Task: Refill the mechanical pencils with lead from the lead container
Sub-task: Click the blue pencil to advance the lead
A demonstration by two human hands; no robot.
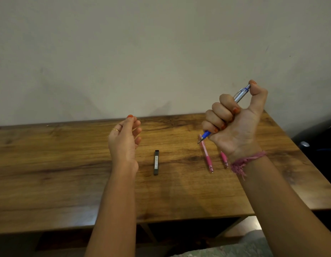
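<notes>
My right hand (235, 123) grips a blue and silver mechanical pencil (240, 94) in a fist above the table, tip pointing down-left and thumb pressing on its top end. My left hand (125, 138) hovers over the table with loosely curled fingers and holds nothing that I can see. Between my hands, a slim dark lead container (156, 162) lies flat on the wooden table (68, 173). Two pink mechanical pencils (207, 156) (224, 158) lie side by side under my right hand, the right one partly hidden by my wrist.
The table's back edge meets a plain wall (161, 52). Its right edge runs diagonally at the right, with a dark object (317, 145) beyond it. The front edge is near my body.
</notes>
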